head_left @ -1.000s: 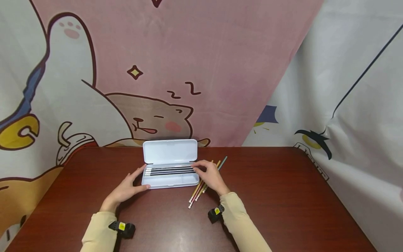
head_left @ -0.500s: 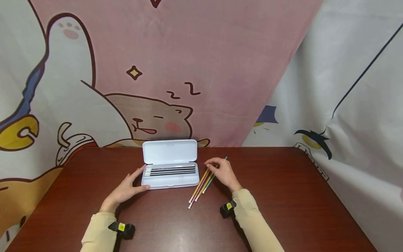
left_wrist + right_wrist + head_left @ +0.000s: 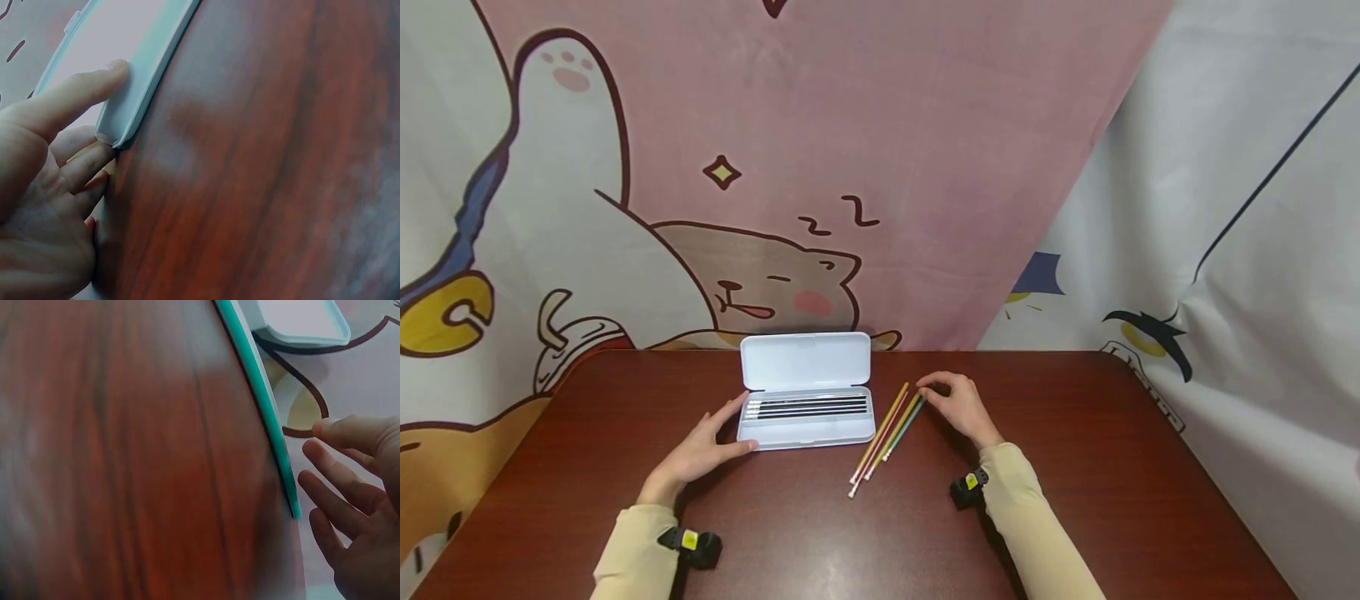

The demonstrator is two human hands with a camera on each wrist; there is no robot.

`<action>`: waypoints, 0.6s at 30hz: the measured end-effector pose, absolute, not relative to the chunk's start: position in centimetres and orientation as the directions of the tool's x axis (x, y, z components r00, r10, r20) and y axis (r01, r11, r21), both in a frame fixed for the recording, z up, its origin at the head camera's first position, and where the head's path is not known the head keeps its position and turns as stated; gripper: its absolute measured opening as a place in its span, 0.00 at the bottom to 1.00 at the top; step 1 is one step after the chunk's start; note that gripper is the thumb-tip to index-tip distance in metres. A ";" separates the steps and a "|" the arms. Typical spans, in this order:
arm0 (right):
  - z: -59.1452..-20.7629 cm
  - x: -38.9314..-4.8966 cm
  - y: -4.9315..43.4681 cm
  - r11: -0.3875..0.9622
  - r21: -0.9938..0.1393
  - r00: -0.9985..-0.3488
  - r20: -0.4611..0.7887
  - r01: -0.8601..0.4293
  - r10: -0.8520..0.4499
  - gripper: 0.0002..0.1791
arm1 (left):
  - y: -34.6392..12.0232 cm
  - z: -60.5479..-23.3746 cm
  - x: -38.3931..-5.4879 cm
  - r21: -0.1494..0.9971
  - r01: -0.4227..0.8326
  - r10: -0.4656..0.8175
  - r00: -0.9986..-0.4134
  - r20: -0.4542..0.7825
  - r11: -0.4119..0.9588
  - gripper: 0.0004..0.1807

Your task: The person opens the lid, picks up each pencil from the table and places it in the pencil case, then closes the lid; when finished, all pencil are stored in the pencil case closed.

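Observation:
A white pencil case [image 3: 808, 432] stands on the table with its lid [image 3: 805, 361] raised. Several black pencils [image 3: 808, 407] lie side by side in it. My left hand [image 3: 694, 457] holds the case's left end, thumb over the front corner and fingers behind the end, as the left wrist view also shows. To the right of the case, a yellow pencil [image 3: 889, 419], a red one and another yellow one lie slanting. Beside them is a teal pencil [image 3: 265, 406]. My right hand [image 3: 961, 406] is at their far ends, its loosely bent fingers [image 3: 331, 497] next to the teal pencil's tip.
The dark red-brown wooden table [image 3: 1112, 483] reaches back to a cloth [image 3: 970, 167] with cartoon animals hanging behind it. The raised lid stands close to that cloth. White eraser ends of the pencils point toward the front edge.
My right hand has moved right, from the case's right end across the loose pencils to the teal one's far end. The left hand and the case have stayed put.

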State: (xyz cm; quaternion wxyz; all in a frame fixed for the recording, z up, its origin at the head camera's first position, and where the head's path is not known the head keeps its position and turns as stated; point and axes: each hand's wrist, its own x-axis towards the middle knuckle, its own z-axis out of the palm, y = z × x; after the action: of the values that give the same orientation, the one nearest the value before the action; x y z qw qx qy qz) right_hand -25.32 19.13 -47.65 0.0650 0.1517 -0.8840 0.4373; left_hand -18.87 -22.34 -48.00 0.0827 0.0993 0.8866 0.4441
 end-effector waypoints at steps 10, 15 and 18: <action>-47.9 -26.3 20.7 0.597 -0.739 -0.949 0.224 -0.313 -0.220 0.07 | -22.4 -48.2 -18.9 0.806 0.125 0.256 -0.966 -0.035 0.579 0.48; -48.0 -26.3 21.2 0.588 -0.748 -0.947 0.183 -0.308 -0.263 0.09 | -22.4 -48.1 -18.9 0.810 0.118 0.254 -0.966 -0.039 0.574 0.48; -48.0 -26.3 21.4 0.598 -0.739 -0.943 0.163 -0.311 -0.289 0.11 | -22.4 -48.1 -18.9 0.810 0.109 0.250 -0.967 -0.048 0.576 0.48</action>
State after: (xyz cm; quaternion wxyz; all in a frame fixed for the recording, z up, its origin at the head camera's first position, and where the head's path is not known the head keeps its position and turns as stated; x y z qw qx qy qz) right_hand -26.29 21.43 -47.98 0.0129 0.1679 -0.8938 0.4157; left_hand -18.94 -22.36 -48.11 0.0787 0.1016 0.8842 0.4490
